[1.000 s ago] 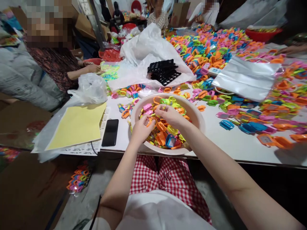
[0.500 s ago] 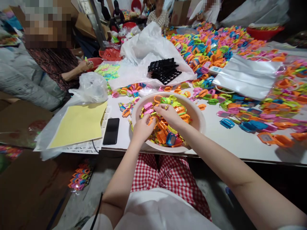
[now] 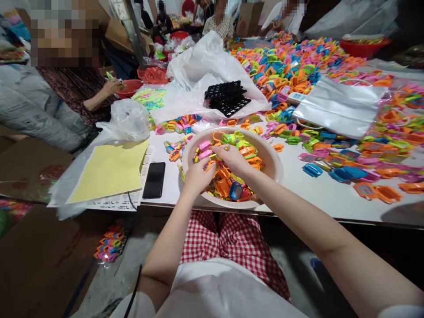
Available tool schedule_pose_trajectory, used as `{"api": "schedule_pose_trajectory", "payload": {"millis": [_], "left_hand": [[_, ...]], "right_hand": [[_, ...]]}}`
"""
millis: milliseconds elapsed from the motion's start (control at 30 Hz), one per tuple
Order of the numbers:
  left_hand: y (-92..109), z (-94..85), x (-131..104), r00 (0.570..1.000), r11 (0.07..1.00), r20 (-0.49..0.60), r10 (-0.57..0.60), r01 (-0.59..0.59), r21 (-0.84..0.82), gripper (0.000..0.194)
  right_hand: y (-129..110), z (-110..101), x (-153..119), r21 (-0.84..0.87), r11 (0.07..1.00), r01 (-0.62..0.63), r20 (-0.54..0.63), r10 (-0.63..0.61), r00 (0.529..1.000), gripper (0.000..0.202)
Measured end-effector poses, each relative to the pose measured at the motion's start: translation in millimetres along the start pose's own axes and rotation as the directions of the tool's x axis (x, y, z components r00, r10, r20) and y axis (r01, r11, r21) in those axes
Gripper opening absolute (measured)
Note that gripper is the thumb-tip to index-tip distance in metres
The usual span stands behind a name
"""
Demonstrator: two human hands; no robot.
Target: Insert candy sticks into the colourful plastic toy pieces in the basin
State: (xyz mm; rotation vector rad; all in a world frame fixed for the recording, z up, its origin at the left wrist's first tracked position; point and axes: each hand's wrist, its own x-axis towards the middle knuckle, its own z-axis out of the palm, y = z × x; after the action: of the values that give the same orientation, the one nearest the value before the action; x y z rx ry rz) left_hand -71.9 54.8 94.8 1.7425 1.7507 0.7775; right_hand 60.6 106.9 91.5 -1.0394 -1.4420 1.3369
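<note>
A white basin (image 3: 278, 170) sits at the table's front edge, heaped with small bright plastic pieces that look like toy watches. My left hand (image 3: 199, 174) is over its left side, fingers curled round an orange toy watch (image 3: 210, 166). Close beside it, my right hand (image 3: 232, 158) has its fingertips pinched together; whatever lies between them is too small to make out. Just beyond the fingers rests a pink toy watch (image 3: 204, 145). A blue one (image 3: 236, 191) and several orange ones lie in the basin below my right wrist.
Left of the basin are a black phone (image 3: 154, 180) and a yellow sheet (image 3: 107, 172). Black plastic racks (image 3: 228, 98) lie on a white plastic bag (image 3: 195, 66). Loose toy watches (image 3: 288, 66) and a silvery bag (image 3: 344, 106) cover the right. A co-worker's hand (image 3: 114, 86) is at far left.
My hands stay almost in place over the basin, with slight finger movement. The co-worker's hand at left has shifted a little left and up, holding a light green piece.
</note>
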Motion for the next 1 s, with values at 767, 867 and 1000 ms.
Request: {"api": "schedule_pose_trajectory", "payload": {"millis": [767,867,1000], "left_hand": [[-15.3,6.5,0.1,0.876,0.843,-0.206,0.437,-0.478,-0.245,0.029],[-14.8,6.1,0.6,0.881,0.840,-0.203,0.428,-0.470,-0.271,0.031],[-12.6,5.3,1.0,0.914,0.874,-0.166,0.370,-0.403,-0.272,0.029]], "right_hand": [[1.0,25.1,-16.6,0.033,0.918,0.394,-0.128,-0.387,0.913,0.046],[4.4,27.7,-15.2,0.066,0.916,0.396,-0.158,-0.382,0.910,0.049],[5.6,28.6,-14.0,0.055,0.930,0.364,-0.177,-0.350,0.920,0.051]]}}
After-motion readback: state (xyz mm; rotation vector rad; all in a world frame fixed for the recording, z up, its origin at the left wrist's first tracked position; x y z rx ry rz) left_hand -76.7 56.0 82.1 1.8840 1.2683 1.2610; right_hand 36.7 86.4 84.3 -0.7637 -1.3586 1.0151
